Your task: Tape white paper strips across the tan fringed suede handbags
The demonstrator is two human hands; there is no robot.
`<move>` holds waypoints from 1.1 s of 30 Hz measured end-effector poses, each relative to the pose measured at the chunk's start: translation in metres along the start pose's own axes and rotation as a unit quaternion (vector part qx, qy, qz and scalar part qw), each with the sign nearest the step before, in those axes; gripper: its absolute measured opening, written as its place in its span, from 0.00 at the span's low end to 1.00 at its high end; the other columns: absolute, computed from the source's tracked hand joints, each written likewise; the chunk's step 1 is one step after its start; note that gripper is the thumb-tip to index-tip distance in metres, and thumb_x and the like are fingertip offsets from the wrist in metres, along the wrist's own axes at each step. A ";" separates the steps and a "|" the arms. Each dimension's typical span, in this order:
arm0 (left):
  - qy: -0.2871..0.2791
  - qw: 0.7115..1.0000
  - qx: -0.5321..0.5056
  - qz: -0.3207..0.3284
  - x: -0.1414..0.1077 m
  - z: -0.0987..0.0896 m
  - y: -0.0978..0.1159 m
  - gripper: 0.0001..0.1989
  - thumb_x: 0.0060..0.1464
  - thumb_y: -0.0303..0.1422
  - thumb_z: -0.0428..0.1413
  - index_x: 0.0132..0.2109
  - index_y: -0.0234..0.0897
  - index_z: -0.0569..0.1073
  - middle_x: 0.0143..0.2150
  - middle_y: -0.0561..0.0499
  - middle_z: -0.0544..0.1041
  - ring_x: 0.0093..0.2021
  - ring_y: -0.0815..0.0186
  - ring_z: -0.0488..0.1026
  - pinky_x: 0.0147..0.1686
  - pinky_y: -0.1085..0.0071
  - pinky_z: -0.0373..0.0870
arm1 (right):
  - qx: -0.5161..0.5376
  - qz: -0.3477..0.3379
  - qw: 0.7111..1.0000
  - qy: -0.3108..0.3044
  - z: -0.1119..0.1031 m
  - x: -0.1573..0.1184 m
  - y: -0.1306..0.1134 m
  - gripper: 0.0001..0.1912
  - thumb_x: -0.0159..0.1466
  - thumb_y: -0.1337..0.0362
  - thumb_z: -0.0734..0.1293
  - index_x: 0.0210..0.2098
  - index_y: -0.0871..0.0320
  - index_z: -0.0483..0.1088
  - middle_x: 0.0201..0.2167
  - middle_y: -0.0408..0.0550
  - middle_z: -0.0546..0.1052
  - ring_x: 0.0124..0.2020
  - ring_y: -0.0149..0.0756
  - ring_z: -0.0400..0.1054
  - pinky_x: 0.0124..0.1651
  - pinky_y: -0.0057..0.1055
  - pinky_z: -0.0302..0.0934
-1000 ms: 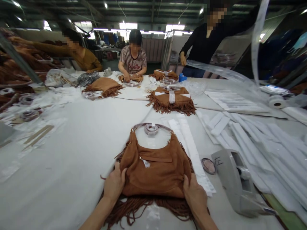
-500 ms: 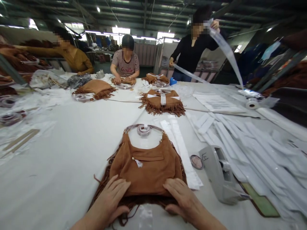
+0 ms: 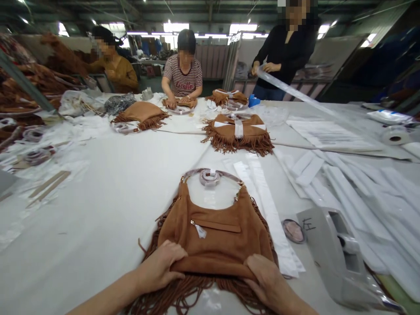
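Note:
A brown fringed handbag [image 3: 213,240] lies flat on the white table in front of me, its zip pocket facing up and its wrapped handle [image 3: 210,176] pointing away. My left hand [image 3: 162,264] is closed around the bag's lower left edge, thumb below and fingers on top. At the lower right edge my right hand [image 3: 264,275] grips the bag the same way. Between them the bottom edge is folded up in a roll, and the fringe [image 3: 183,293] spreads out beneath it towards me. A white paper tag [image 3: 200,231] hangs from the zip pull.
To the right stand a grey tape dispenser [image 3: 337,258] and a small round dish [image 3: 293,231]. White strips [image 3: 354,197] lie behind them. Another fringed bag [image 3: 238,131] with a white band sits further back. Across the table a co-worker [image 3: 182,72] handles a bag; another holds a clear strip [image 3: 295,92].
My hands have gone from resting flat with fingers spread to gripping the bag's lower edge, which is now folded up. The standing co-worker has lowered the clear strip. The view has shifted.

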State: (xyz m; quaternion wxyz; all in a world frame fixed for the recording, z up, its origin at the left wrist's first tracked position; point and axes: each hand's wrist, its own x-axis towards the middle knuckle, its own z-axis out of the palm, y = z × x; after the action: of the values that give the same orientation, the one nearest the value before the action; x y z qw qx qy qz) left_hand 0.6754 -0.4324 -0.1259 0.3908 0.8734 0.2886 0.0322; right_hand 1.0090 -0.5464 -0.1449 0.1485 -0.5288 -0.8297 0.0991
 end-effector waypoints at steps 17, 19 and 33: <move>-0.011 0.999 0.022 0.029 -0.025 -0.013 -0.018 0.28 0.49 0.50 0.59 0.50 0.41 0.60 0.48 0.46 0.68 0.46 0.57 0.64 0.46 0.62 0.61 | 0.011 -0.047 0.995 0.090 0.006 -0.004 0.002 0.03 0.65 0.67 0.58 0.37 0.56 0.62 0.29 0.46 0.69 0.31 0.36 0.65 0.33 0.30 0.61; -0.045 0.994 0.090 0.049 -0.024 -0.012 -0.024 0.19 0.56 0.45 0.54 0.49 0.41 0.61 0.46 0.47 0.69 0.44 0.58 0.64 0.44 0.62 0.59 | 0.001 -0.071 0.993 0.098 0.011 -0.009 0.007 0.05 0.65 0.67 0.57 0.39 0.57 0.63 0.31 0.48 0.70 0.33 0.37 0.65 0.37 0.32 0.63; -0.094 0.985 0.138 0.040 -0.019 -0.022 -0.021 0.28 0.53 0.56 0.50 0.56 0.47 0.63 0.42 0.48 0.66 0.41 0.60 0.63 0.40 0.64 0.56 | -0.009 -0.103 0.987 0.126 0.019 -0.017 0.013 0.07 0.65 0.66 0.57 0.41 0.58 0.65 0.34 0.50 0.72 0.38 0.39 0.66 0.46 0.38 0.61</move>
State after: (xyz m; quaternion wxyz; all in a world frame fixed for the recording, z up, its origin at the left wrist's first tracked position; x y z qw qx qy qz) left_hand 0.6431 -0.4162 -0.1220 0.2904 0.9289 0.2176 -0.0742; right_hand 1.0204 -0.5561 -0.1691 0.2562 -0.4505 -0.8552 0.0082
